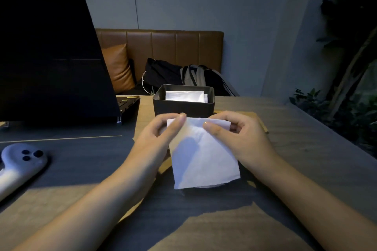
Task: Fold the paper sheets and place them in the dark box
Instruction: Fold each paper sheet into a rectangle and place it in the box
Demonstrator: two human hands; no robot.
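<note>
A white paper sheet hangs above the table in front of me, held by its top edge. My left hand pinches its upper left corner between thumb and fingers. My right hand pinches the upper right part, thumb on the near face. Just behind the sheet stands the dark box, open on top, with folded white paper lying inside it. The sheet's lower edge looks doubled, with a second layer showing beneath.
A dark laptop stands at the left with a keyboard behind it. A white handheld controller lies at the near left. A brown bench with two bags runs behind the table. Plants fill the far right.
</note>
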